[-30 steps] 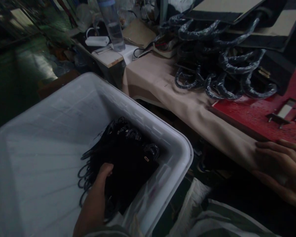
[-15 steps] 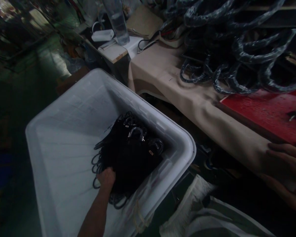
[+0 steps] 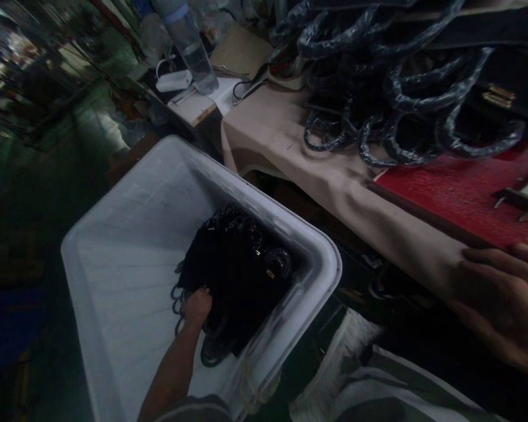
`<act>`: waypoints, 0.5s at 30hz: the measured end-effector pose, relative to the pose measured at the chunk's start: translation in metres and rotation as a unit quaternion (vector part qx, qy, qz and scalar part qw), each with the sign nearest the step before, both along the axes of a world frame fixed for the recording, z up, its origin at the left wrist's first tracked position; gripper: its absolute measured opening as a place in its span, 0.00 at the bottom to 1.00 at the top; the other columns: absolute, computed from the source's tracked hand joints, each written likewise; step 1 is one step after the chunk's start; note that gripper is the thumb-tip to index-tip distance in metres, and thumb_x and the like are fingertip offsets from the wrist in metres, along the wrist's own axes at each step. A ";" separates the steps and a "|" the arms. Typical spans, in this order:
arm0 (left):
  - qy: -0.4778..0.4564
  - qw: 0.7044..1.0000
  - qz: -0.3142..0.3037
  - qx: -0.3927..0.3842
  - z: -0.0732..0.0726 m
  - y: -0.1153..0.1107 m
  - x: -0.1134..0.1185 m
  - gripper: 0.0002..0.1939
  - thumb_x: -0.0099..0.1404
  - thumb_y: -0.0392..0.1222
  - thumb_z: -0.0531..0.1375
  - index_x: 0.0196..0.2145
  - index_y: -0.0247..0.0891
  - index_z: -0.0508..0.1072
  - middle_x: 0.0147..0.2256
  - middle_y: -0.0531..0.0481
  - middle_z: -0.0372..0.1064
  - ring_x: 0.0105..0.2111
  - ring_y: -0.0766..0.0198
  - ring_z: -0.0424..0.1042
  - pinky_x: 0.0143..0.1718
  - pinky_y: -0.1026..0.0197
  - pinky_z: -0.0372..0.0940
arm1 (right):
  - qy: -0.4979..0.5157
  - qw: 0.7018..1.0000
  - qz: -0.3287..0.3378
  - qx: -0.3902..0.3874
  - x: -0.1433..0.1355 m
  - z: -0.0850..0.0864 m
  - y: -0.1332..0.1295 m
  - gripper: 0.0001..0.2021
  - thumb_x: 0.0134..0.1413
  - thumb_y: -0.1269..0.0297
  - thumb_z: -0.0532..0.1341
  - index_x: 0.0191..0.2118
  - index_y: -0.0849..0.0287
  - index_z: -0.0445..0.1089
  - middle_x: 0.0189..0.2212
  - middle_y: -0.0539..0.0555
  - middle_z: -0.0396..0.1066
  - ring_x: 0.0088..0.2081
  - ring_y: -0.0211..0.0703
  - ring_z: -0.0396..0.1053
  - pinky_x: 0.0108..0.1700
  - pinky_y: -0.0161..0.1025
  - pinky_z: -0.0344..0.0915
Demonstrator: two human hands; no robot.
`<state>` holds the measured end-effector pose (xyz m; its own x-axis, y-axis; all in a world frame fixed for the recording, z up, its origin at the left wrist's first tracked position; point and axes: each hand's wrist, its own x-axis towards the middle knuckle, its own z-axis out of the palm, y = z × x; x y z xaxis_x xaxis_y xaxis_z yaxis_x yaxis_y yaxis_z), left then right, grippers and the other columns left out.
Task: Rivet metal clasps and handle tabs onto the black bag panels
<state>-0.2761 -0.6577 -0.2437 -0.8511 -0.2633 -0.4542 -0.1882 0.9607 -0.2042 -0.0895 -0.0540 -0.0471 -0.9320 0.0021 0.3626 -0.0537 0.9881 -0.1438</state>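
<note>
A large white plastic bin (image 3: 127, 275) stands below me, with a pile of black bags (image 3: 237, 281) along its right side. My left hand (image 3: 198, 306) reaches into the bin and is closed at the left edge of the pile; its fingertips are dark and partly hidden, so what they grip is unclear. At the right edge of the view my right hand (image 3: 506, 293) rests on the front edge of the cloth-covered table (image 3: 268, 129), its fingers stretched out and holding nothing.
More black bags with plastic-wrapped handles (image 3: 435, 88) are piled on the table, beside a red board (image 3: 462, 187). A clear bottle (image 3: 196, 58) and a white device (image 3: 174, 81) stand at the back. Green floor (image 3: 88, 129) lies to the left.
The view has shifted slightly. My left hand has moved a little within the bin, and the bags near it have shifted. My right hand stays at the table edge.
</note>
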 end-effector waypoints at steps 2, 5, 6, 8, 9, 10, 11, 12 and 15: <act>-0.026 1.000 -0.014 -0.003 -0.004 -0.003 0.023 0.17 0.74 0.48 0.54 0.51 0.34 0.72 0.47 0.41 0.72 0.47 0.55 0.73 0.51 0.47 0.69 | 0.004 1.000 -0.006 -0.004 0.001 -0.003 0.001 0.22 0.60 0.50 0.53 0.58 0.51 0.58 0.51 0.63 0.66 0.59 0.71 0.61 0.56 0.66 0.61; -0.078 0.996 -0.041 0.012 -0.012 -0.005 0.069 0.18 0.75 0.44 0.48 0.47 0.36 0.76 0.44 0.39 0.76 0.48 0.53 0.75 0.52 0.51 0.66 | -0.004 1.000 0.002 -0.002 0.002 -0.004 0.003 0.22 0.61 0.51 0.52 0.57 0.52 0.58 0.51 0.64 0.65 0.57 0.70 0.63 0.55 0.65 0.62; -0.099 0.994 -0.048 0.020 -0.013 -0.006 0.085 0.16 0.73 0.42 0.50 0.45 0.39 0.77 0.44 0.40 0.77 0.49 0.53 0.75 0.52 0.52 0.66 | -0.007 1.000 0.006 -0.001 0.003 -0.004 0.003 0.22 0.61 0.51 0.52 0.57 0.53 0.57 0.52 0.65 0.65 0.56 0.70 0.64 0.54 0.64 0.62; -0.137 0.989 -0.056 0.029 -0.013 -0.011 0.112 0.11 0.68 0.40 0.56 0.41 0.44 0.78 0.44 0.43 0.78 0.49 0.51 0.75 0.51 0.51 0.66 | -0.008 1.000 0.012 0.002 0.003 -0.003 0.004 0.22 0.61 0.51 0.53 0.57 0.53 0.57 0.52 0.66 0.65 0.55 0.70 0.64 0.54 0.64 0.62; -0.149 0.987 -0.056 0.028 -0.013 -0.014 0.121 0.10 0.66 0.39 0.58 0.41 0.46 0.79 0.44 0.43 0.78 0.50 0.50 0.75 0.52 0.49 0.66 | -0.008 1.000 0.013 0.004 0.002 -0.002 0.004 0.21 0.60 0.52 0.53 0.57 0.53 0.58 0.51 0.66 0.65 0.56 0.70 0.64 0.55 0.65 0.62; -0.155 0.986 -0.053 0.024 -0.012 -0.017 0.127 0.11 0.64 0.39 0.59 0.42 0.48 0.78 0.46 0.44 0.77 0.51 0.48 0.74 0.53 0.45 0.65 | -0.009 1.000 0.013 0.006 0.002 -0.001 0.004 0.21 0.60 0.52 0.53 0.56 0.53 0.59 0.51 0.66 0.65 0.57 0.71 0.62 0.56 0.66 0.61; -0.157 0.986 -0.048 0.018 -0.011 -0.019 0.131 0.12 0.63 0.40 0.59 0.44 0.49 0.78 0.48 0.43 0.76 0.52 0.47 0.73 0.55 0.41 0.63 | -0.009 1.000 0.013 0.008 0.002 -0.001 0.004 0.20 0.60 0.52 0.53 0.56 0.53 0.59 0.50 0.66 0.66 0.59 0.72 0.61 0.57 0.68 0.59; -0.155 0.987 -0.043 0.010 -0.011 -0.019 0.131 0.14 0.63 0.41 0.59 0.46 0.48 0.77 0.49 0.42 0.76 0.52 0.45 0.73 0.56 0.37 0.60 | -0.007 1.000 0.011 0.009 0.002 -0.001 0.003 0.20 0.60 0.52 0.53 0.56 0.53 0.60 0.50 0.66 0.66 0.60 0.73 0.59 0.58 0.69 0.58; -0.123 0.991 -0.041 -0.009 -0.017 0.000 0.116 0.21 0.64 0.44 0.56 0.54 0.38 0.72 0.53 0.33 0.71 0.55 0.40 0.69 0.60 0.30 0.51 | -0.009 1.000 -0.001 0.001 0.003 -0.004 0.003 0.22 0.60 0.51 0.54 0.57 0.53 0.59 0.52 0.65 0.66 0.63 0.74 0.55 0.60 0.70 0.55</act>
